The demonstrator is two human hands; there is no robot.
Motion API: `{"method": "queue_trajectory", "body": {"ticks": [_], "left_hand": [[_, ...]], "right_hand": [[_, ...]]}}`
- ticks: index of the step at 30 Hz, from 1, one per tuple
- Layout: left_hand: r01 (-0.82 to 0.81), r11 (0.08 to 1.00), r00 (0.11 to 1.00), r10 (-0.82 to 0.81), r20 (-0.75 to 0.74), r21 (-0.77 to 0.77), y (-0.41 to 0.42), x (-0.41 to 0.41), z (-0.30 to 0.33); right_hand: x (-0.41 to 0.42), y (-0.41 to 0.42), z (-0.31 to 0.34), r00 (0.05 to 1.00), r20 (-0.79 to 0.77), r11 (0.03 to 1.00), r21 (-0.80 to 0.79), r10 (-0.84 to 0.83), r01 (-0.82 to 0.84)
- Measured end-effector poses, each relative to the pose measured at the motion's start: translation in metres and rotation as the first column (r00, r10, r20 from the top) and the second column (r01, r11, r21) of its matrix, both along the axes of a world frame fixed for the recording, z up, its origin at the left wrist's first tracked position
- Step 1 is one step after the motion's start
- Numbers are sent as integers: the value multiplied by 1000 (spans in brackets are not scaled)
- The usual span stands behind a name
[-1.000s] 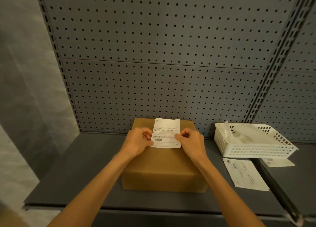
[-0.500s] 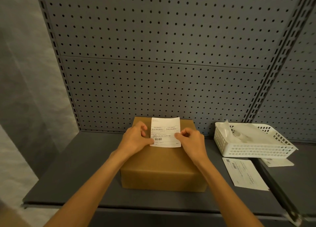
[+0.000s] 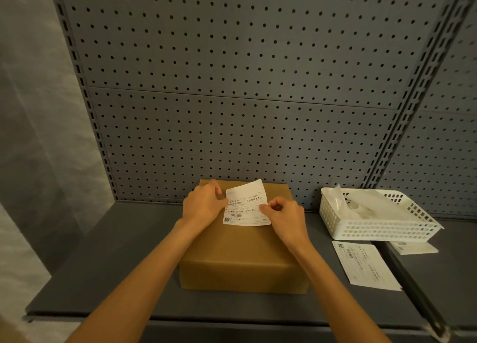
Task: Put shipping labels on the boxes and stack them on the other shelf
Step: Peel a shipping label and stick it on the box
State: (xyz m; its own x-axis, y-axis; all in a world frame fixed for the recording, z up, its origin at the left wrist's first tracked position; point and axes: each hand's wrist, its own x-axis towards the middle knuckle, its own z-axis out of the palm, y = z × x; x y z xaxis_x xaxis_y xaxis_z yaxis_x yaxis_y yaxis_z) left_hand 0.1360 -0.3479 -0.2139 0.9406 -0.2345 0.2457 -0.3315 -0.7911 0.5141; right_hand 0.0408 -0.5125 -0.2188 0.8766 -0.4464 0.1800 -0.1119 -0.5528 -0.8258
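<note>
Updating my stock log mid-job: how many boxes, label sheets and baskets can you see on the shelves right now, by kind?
Cardboard boxes: 1, the cardboard box
Label sheets: 3, the held label over the box, the loose label, the label under the basket
Baskets: 1, the white basket
Total: 5

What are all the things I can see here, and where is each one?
cardboard box: one, brown, on the grey shelf in front of the pegboard.
shipping label: one, white with black print, held over the box top, its far end lifted.
basket: one, white plastic, right of the box, holding pale sheets.
loose label sheets: two, white, flat on the shelf by the basket, one partly under it.
shelf: one, dark grey.
pegboard: grey, behind the shelf.
hands: left hand and right hand, each pinching a side edge of the label.
</note>
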Motion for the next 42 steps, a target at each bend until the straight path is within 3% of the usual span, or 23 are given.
{"method": "queue_trajectory", "body": {"ticks": [11,16,20,26,42], "left_hand": [[-35,994,996,25,89,105,-12,18,4],[125,977,969,-157,191,171,-11,4,-3],[295,893,940,-335,65,340,-3,-7,-10],[385,833,923,-343,-176,397,-1,-11,-14],[387,819,922,-345,-175,423,-11,-22,-12]], "right_hand": [[3,-1,-3,1000,-9,999,-34,3,-3],[3,-2,-3,1000,-8,999,-33,1,-1],[2,-2,-4,1000,5,1000,-25,16,-16],[1,0,-1,999,35,1000,15,23,-23],[2,2,-2,999,18,998,-47,-48,49]]}}
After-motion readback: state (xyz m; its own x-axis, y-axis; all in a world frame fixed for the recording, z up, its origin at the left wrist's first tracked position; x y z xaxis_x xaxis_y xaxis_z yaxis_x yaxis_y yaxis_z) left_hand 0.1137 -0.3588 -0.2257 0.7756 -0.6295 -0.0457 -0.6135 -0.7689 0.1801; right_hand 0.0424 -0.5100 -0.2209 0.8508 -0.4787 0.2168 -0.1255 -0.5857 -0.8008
